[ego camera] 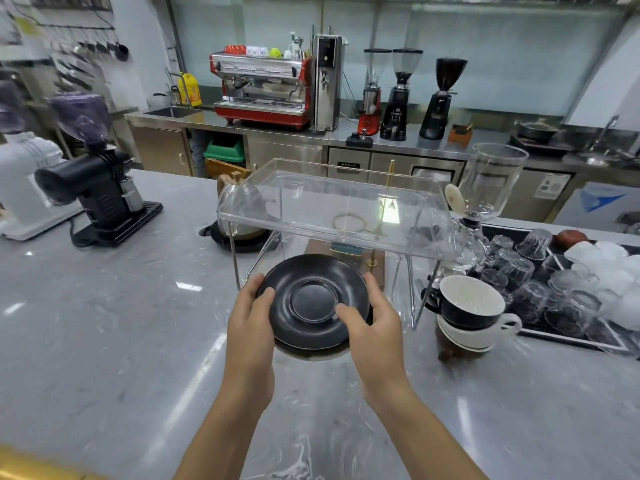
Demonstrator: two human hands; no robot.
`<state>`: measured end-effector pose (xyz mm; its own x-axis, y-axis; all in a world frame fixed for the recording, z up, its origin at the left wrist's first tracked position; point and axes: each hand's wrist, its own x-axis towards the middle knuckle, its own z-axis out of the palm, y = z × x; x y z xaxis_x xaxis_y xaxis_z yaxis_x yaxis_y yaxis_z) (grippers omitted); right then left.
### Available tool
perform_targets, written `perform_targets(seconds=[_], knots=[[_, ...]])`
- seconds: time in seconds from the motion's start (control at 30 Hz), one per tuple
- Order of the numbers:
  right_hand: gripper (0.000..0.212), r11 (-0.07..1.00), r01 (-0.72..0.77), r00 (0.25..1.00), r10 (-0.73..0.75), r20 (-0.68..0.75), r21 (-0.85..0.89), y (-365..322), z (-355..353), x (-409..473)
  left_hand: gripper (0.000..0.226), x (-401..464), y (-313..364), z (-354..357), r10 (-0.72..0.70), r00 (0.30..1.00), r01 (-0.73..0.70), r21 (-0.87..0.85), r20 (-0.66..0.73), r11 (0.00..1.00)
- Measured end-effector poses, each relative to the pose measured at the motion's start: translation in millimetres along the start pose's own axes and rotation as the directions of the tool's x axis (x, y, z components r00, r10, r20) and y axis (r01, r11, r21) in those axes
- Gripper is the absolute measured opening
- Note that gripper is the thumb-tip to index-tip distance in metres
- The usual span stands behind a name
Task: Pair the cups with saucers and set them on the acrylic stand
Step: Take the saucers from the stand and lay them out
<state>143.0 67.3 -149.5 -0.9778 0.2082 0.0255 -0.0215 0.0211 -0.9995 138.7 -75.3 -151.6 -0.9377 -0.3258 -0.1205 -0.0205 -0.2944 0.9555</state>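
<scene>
A black saucer [313, 301] tops a short stack of saucers; a lighter saucer rim [313, 355] shows beneath it. My left hand [251, 317] grips the stack's left edge, thumb over the rim. My right hand [372, 317] grips the right edge, thumb resting on the black saucer. The stack is held just in front of the clear acrylic stand [332, 206], whose top shelf is bare. To the right, a black cup with a white inside [467, 303] sits nested in a white cup [485, 332] on the counter.
A black drip tray with several upturned glasses [540, 289] and white cups lies at the right. A siphon brewer [485, 188] stands behind the stand's right end, a kettle [239, 209] behind its left. A black grinder [100, 188] stands far left.
</scene>
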Motion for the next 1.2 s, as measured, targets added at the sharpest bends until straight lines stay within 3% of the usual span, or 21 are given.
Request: perform_targets(seconds=[0.57,0.9,1.2], knots=[[0.060,0.999,-0.040,0.994,0.041,-0.104,0.011,30.2,-66.0,-79.3,0.034,-85.9,-34.5,-17.8,-0.085,0.996,0.084,0.040,0.034,0.996],[0.051,0.991,-0.113,0.960,0.127,-0.248,0.072,46.8,-116.2,-100.7,0.035,-106.5,-69.5,9.3,-0.162,0.968,0.149,0.083,0.194,0.985],[0.046,0.979,-0.185,0.887,0.205,-0.414,0.087,55.9,-173.1,-100.1,0.031,-116.3,-99.9,59.1,-0.217,0.916,0.190,0.110,0.338,0.976]])
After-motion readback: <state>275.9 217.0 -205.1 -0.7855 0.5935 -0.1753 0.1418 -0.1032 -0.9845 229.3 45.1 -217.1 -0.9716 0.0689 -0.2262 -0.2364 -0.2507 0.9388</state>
